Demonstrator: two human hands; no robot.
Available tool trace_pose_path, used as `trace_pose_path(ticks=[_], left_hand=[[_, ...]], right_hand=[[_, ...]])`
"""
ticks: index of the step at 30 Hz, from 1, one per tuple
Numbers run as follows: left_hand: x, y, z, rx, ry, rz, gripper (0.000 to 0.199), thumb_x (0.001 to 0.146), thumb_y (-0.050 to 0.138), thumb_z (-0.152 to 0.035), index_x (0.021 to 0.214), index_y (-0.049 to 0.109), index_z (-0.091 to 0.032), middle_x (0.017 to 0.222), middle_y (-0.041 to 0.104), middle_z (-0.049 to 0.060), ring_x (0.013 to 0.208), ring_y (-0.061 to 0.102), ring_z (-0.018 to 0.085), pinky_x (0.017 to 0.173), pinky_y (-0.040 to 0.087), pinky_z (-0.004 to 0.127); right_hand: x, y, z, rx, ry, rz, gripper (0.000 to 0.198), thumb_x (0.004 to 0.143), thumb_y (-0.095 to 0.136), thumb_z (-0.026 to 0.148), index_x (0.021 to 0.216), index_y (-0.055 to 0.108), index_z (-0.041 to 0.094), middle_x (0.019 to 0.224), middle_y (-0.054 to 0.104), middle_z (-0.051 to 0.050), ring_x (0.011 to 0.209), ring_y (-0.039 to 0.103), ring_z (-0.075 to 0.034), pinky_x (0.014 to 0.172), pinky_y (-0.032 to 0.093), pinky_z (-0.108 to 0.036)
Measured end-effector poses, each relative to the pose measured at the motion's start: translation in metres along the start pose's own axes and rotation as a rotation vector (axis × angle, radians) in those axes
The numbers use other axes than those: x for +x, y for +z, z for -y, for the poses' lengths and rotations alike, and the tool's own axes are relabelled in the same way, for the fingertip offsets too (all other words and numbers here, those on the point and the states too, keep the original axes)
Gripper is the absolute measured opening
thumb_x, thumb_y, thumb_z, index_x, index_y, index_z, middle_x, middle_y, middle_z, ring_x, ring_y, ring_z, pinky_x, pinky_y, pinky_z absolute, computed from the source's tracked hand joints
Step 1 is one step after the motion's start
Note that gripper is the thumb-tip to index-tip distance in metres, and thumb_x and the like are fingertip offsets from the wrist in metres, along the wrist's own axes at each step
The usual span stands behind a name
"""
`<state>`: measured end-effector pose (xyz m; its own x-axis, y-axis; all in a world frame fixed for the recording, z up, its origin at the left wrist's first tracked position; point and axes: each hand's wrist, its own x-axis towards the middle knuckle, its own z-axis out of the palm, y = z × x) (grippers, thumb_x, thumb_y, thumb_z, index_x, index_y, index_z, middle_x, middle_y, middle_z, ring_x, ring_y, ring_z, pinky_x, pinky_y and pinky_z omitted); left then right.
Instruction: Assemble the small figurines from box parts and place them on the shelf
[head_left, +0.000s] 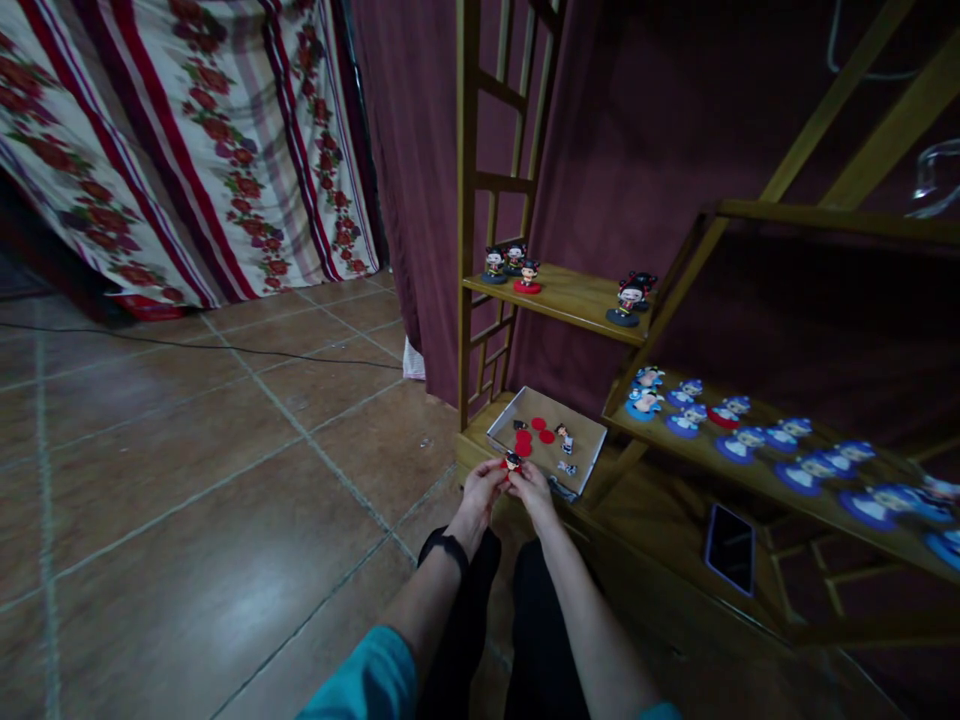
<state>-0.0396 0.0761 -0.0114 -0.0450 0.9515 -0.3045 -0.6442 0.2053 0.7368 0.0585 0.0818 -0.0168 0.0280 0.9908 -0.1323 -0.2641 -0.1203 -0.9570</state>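
Note:
Between my left hand (484, 487) and my right hand (531, 486) is a small figurine (513, 462) with a dark head and a red part below it. The fingers of both hands are closed on it, just in front of a shallow white-edged box (591, 470). Inside the box lie several red discs (523, 442), a small dark piece (519, 425), a loose figurine (565, 438) on its side and a smaller white-and-grey piece (568, 467). My fingers partly cover the figurine's lower end.
Black-haired figurines (630, 298) stand on the upper wooden shelf (574, 298). Several blue-based figurines (741, 442) line the shelf at right. A phone (730, 548) lies below them. Shelf posts (468, 200) rise beyond the box, and a cable (300, 353) crosses the tiled floor.

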Motion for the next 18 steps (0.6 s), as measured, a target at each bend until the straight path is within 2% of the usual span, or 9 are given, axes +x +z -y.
trace_pose_path(ticks=[13, 18], left_hand=[[-0.0019, 0.0031, 0.0042, 0.036, 0.036, -0.063, 0.022, 0.056, 0.069, -0.008, 0.076, 0.061, -0.011, 0.064, 0.064, 0.004, 0.054, 0.059, 0.012, 0.059, 0.049, 0.025], [-0.0031, 0.0018, 0.0003, -0.011, -0.015, -0.003, 0.021, 0.060, 0.067, -0.007, 0.080, 0.062, -0.011, 0.068, 0.066, 0.006, 0.057, 0.060, 0.011, 0.060, 0.049, 0.023]], right_hand=[[-0.0039, -0.0011, 0.0032, -0.022, -0.008, 0.043, 0.030, 0.058, 0.065, 0.031, 0.084, 0.061, 0.018, 0.078, 0.067, -0.002, 0.061, 0.061, -0.015, 0.064, 0.050, -0.032], [-0.0056, -0.0042, 0.0036, 0.030, 0.008, 0.036, 0.029, 0.058, 0.066, 0.030, 0.085, 0.062, 0.018, 0.083, 0.067, -0.003, 0.069, 0.062, -0.015, 0.068, 0.050, -0.031]])
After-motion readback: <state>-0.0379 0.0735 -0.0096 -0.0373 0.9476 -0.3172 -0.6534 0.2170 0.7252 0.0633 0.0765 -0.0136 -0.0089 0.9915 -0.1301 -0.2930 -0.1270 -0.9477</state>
